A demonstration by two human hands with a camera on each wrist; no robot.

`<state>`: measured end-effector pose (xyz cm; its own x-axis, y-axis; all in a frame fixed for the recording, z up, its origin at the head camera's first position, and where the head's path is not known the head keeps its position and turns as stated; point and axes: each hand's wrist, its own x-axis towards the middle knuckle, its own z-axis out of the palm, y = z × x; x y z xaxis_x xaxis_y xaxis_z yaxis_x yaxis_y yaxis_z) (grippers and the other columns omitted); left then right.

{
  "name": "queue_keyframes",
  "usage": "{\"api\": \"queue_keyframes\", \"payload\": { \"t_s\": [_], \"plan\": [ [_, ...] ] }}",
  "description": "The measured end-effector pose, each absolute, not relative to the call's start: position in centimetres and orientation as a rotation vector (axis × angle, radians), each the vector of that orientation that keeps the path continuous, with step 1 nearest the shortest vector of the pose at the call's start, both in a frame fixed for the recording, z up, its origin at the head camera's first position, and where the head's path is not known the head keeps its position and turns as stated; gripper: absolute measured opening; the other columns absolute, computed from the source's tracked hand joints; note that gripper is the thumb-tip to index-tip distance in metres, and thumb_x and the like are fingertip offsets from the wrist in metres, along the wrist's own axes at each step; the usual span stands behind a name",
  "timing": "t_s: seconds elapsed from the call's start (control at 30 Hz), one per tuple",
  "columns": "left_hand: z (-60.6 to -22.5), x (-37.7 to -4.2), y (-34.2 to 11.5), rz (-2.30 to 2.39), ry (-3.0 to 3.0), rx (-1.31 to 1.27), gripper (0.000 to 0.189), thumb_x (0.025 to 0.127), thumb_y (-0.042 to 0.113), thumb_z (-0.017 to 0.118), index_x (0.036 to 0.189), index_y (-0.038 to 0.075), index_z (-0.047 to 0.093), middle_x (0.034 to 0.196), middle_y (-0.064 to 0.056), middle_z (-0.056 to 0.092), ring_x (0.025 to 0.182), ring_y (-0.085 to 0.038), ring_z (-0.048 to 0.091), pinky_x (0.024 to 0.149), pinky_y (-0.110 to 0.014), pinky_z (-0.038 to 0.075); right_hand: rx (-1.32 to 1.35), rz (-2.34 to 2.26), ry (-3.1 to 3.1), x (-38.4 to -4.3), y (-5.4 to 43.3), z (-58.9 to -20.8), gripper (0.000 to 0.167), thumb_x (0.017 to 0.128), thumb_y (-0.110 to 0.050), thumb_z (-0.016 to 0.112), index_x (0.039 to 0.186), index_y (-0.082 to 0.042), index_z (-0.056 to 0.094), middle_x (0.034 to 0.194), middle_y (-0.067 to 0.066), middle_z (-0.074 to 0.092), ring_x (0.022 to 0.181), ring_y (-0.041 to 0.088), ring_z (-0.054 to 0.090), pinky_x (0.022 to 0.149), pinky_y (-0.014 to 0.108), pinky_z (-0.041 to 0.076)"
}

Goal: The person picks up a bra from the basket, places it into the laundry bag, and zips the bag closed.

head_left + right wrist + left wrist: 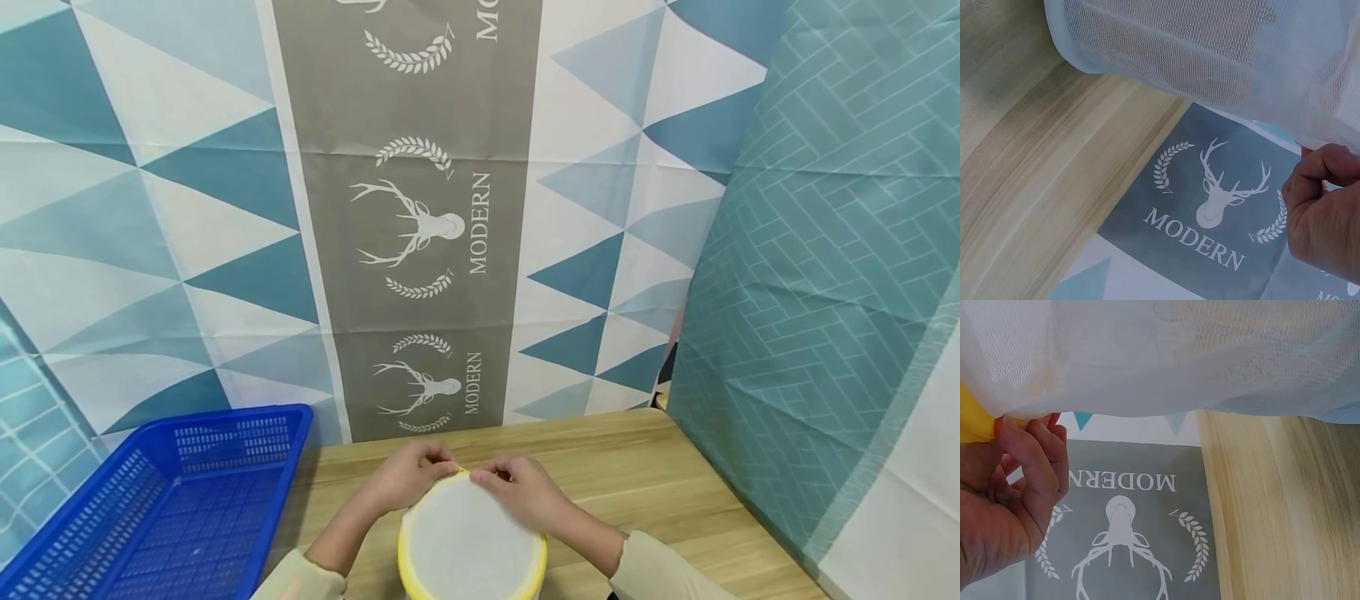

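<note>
A round white mesh laundry bag point(476, 533) with yellow trim point(406, 560) stands at the table's front, its flat top facing up. At the far side of that rim, my left hand point(408, 479) pinches the yellow edge between thumb and fingers. Close beside it, my right hand point(521, 492) pinches the same edge, with a small gap between the two hands. From the left wrist, the mesh side point(1147, 356) hangs over the curled left fingers point(1035, 450). Seen from the right wrist, the right hand point(1325, 206) grips at the bag's edge, its fingertips partly hidden.
A blue plastic basket point(195, 533) with perforated sides sits on the left. The wooden table point(615, 454) runs back to a patterned cloth point(420, 292) with deer prints. A teal sheet point(810, 292) hangs along the right edge.
</note>
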<state>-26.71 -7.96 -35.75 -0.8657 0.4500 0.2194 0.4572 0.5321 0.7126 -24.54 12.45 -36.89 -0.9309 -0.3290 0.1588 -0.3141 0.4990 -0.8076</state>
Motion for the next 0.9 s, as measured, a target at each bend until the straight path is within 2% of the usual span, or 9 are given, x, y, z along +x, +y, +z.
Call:
{"api": "queue_keyframes", "payload": {
  "t_s": [0.23, 0.33, 0.47, 0.73, 0.9],
  "plan": [
    [-35.83, -26.69, -8.01, -1.374, -2.763, -0.789, 0.012, 0.092, 0.02, 0.059, 0.085, 0.011, 0.066, 0.079, -0.001, 0.063, 0.055, -0.008, 0.05, 0.046, -0.024, 0.043, -0.564, -1.481, 2.681, -24.34, 12.84, -36.91, 0.03, 0.092, -0.034, 0.057, 0.094, -0.007, 0.071, 0.077, 0.0, 0.064, 0.063, 0.008, 0.054, 0.054, 0.021, 0.046],
    [-35.97, -26.64, -8.05, -1.385, -2.749, -0.77, 0.012, 0.092, 0.02, 0.059, 0.086, 0.011, 0.066, 0.081, -0.001, 0.063, 0.059, -0.01, 0.051, 0.048, -0.024, 0.044, -0.555, -1.488, 2.677, -24.29, 12.92, -36.94, 0.031, 0.093, -0.035, 0.056, 0.095, -0.007, 0.07, 0.077, 0.001, 0.063, 0.064, 0.009, 0.054, 0.054, 0.021, 0.046],
    [-36.09, -26.61, -7.84, -1.34, -2.727, -0.747, 0.013, 0.091, 0.022, 0.06, 0.085, 0.012, 0.066, 0.082, 0.0, 0.064, 0.073, -0.014, 0.054, 0.058, -0.024, 0.044, -0.544, -1.503, 2.671, -24.22, 12.94, -36.95, 0.033, 0.093, -0.037, 0.055, 0.095, -0.007, 0.069, 0.077, 0.001, 0.062, 0.063, 0.009, 0.054, 0.053, 0.022, 0.046],
    [-35.9, -26.6, -7.26, -1.3, -2.706, -0.763, 0.011, 0.091, 0.017, 0.059, 0.084, 0.012, 0.066, 0.079, 0.001, 0.064, 0.072, -0.013, 0.054, 0.06, -0.023, 0.044, -0.484, -1.581, 2.581, -24.49, 12.93, -36.65, 0.046, 0.097, -0.043, 0.045, 0.107, -0.003, 0.066, 0.074, 0.003, 0.062, 0.058, 0.01, 0.056, 0.053, 0.028, 0.049],
    [-35.91, -26.64, -7.08, -1.315, -2.712, -0.814, 0.011, 0.092, 0.018, 0.059, 0.086, 0.012, 0.066, 0.081, 0.0, 0.064, 0.072, -0.012, 0.054, 0.059, -0.023, 0.045, -0.451, -1.609, 2.482, -24.94, 12.8, -36.62, 0.042, 0.096, -0.04, 0.047, 0.093, -0.003, 0.066, 0.07, 0.0, 0.059, 0.052, 0.007, 0.053, 0.047, 0.023, 0.046]
  ]
}}
